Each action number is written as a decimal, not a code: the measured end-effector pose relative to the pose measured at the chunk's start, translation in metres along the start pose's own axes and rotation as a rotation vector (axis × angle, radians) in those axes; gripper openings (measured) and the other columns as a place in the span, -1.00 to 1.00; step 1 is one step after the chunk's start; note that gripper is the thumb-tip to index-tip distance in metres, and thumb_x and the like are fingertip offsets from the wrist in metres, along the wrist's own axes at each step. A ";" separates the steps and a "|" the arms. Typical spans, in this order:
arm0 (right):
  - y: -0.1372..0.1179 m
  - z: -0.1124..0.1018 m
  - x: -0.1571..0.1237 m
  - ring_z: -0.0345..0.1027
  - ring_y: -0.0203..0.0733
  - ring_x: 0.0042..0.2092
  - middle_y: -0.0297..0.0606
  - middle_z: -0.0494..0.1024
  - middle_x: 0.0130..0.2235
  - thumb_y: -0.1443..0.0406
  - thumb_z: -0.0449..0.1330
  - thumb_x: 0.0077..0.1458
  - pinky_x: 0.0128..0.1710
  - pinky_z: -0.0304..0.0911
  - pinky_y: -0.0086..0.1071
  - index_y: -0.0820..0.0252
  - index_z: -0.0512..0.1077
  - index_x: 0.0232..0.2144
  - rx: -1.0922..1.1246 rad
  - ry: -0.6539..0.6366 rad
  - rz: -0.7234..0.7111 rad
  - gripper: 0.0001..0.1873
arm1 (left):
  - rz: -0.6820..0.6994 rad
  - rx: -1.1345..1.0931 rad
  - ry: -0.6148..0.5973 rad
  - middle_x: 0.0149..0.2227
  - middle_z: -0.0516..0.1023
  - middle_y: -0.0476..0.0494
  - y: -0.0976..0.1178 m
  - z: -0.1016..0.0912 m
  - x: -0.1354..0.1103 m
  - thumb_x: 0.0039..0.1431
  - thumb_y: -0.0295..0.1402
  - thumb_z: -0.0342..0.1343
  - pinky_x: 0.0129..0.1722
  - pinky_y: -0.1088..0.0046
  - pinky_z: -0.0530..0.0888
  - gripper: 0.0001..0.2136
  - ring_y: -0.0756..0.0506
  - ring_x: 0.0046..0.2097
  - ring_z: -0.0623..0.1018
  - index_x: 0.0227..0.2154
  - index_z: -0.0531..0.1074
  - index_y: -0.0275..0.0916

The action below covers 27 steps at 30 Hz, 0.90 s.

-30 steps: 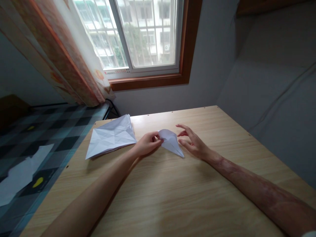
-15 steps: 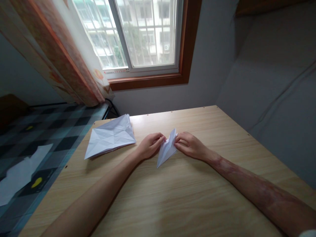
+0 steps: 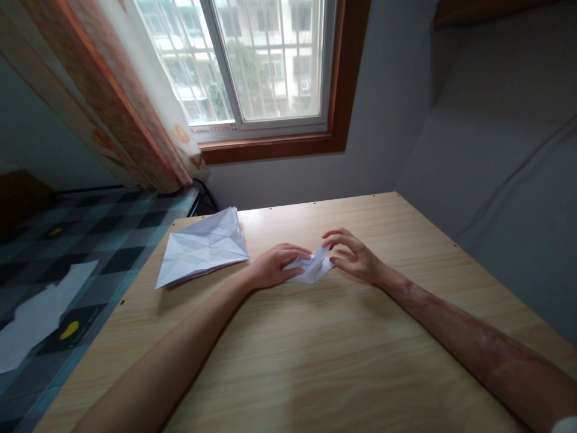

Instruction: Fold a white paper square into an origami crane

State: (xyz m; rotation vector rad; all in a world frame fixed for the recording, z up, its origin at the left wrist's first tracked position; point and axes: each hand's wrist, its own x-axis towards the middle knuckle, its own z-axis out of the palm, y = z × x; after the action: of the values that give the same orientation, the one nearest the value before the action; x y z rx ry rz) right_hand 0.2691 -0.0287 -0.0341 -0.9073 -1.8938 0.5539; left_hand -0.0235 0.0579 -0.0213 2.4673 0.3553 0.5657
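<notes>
Since half a second ago, small folded white paper piece (image 3: 312, 270) has gone from standing on edge to lying flat on the light wooden desk (image 3: 315, 361), mid-desk toward the far side. Left hand (image 3: 274, 266) lies on its left part, fingers extended flat, pressing. Right hand (image 3: 354, 257) at its right end, fingers curled, tips pinching the raised corner. Stack of creased white paper sheets (image 3: 202, 252) lies to the left, well apart. Window (image 3: 256, 60) on far wall.
</notes>
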 end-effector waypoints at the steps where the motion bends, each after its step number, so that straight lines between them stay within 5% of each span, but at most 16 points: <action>1: -0.002 -0.002 0.001 0.49 -0.03 0.00 -0.11 0.54 0.11 0.36 0.30 0.27 0.09 0.49 -0.07 0.04 0.54 0.05 -0.013 -0.010 -0.024 -0.68 | -0.003 -0.019 0.000 0.21 0.66 -0.28 -0.001 -0.001 0.000 0.44 -0.18 0.25 0.30 0.17 0.48 -0.65 -0.21 0.21 0.64 0.21 0.59 -0.08; 6: -0.010 -0.009 0.003 0.50 -0.09 -0.22 -0.23 0.65 -0.23 0.32 0.33 0.29 -0.14 0.44 -0.21 0.08 0.62 -0.19 -0.131 -0.140 -0.040 -0.93 | -0.018 -0.075 -0.036 0.25 0.64 -0.29 -0.002 -0.002 0.000 0.48 -0.21 0.21 0.29 0.16 0.51 -0.67 -0.21 0.24 0.63 0.22 0.61 -0.06; 9: -0.011 -0.013 0.005 0.51 -0.13 -0.30 -0.27 0.66 -0.34 0.30 0.34 0.31 -0.19 0.39 -0.23 0.07 0.63 -0.29 -0.234 -0.209 -0.063 -0.91 | -0.047 -0.052 -0.038 0.32 0.58 -0.27 -0.001 -0.005 -0.001 0.51 -0.20 0.16 0.28 0.17 0.52 -0.66 -0.21 0.28 0.61 0.24 0.61 -0.03; 13: -0.012 -0.017 0.007 0.57 -0.09 -0.24 -0.24 0.71 -0.25 0.27 0.34 0.34 -0.11 0.40 -0.18 0.03 0.62 -0.32 -0.316 -0.229 -0.170 -0.87 | -0.072 -0.013 -0.020 0.33 0.57 -0.25 0.002 -0.014 -0.003 0.58 -0.17 0.00 0.32 0.17 0.49 -0.63 -0.23 0.28 0.61 0.18 0.65 -0.07; 17: -0.014 -0.020 0.009 0.60 -0.07 -0.16 -0.22 0.72 -0.13 0.28 0.34 0.33 -0.10 0.42 -0.19 0.02 0.60 -0.34 -0.326 -0.227 -0.189 -0.86 | 0.005 0.123 -0.042 0.31 0.59 -0.28 0.004 -0.017 -0.005 0.45 -0.10 0.21 0.35 0.08 0.48 -0.60 -0.29 0.25 0.64 0.25 0.60 -0.05; 21: -0.015 -0.025 0.009 0.58 -0.06 -0.21 -0.23 0.72 -0.18 0.28 0.35 0.30 -0.12 0.42 -0.18 0.02 0.61 -0.34 -0.358 -0.245 -0.188 -0.88 | 0.042 0.234 0.062 0.28 0.62 -0.28 0.006 -0.006 -0.004 0.33 -0.10 0.34 0.31 0.07 0.52 -0.53 -0.28 0.23 0.65 0.25 0.57 -0.03; 23: -0.016 -0.026 0.009 0.58 -0.05 -0.20 -0.23 0.71 -0.17 0.28 0.38 0.27 -0.12 0.43 -0.19 0.01 0.64 -0.26 -0.357 -0.265 -0.175 -0.97 | 0.051 0.250 0.090 0.25 0.64 -0.26 0.006 -0.001 -0.004 0.36 -0.14 0.31 0.29 0.11 0.54 -0.57 -0.26 0.22 0.66 0.25 0.56 -0.04; 27: -0.019 -0.027 0.009 0.59 -0.06 -0.17 -0.22 0.70 -0.13 0.28 0.39 0.25 -0.12 0.44 -0.23 0.01 0.68 -0.04 -0.356 -0.323 -0.103 -0.78 | 0.037 0.205 0.141 0.25 0.62 -0.29 0.006 0.002 -0.005 0.40 -0.19 0.28 0.20 0.20 0.58 -0.63 -0.23 0.19 0.66 0.19 0.55 -0.12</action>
State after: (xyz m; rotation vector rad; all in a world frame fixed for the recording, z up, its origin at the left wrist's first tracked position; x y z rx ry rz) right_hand 0.2840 -0.0335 -0.0034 -0.9818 -2.3696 0.3178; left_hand -0.0257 0.0503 -0.0213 2.6413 0.4445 0.7550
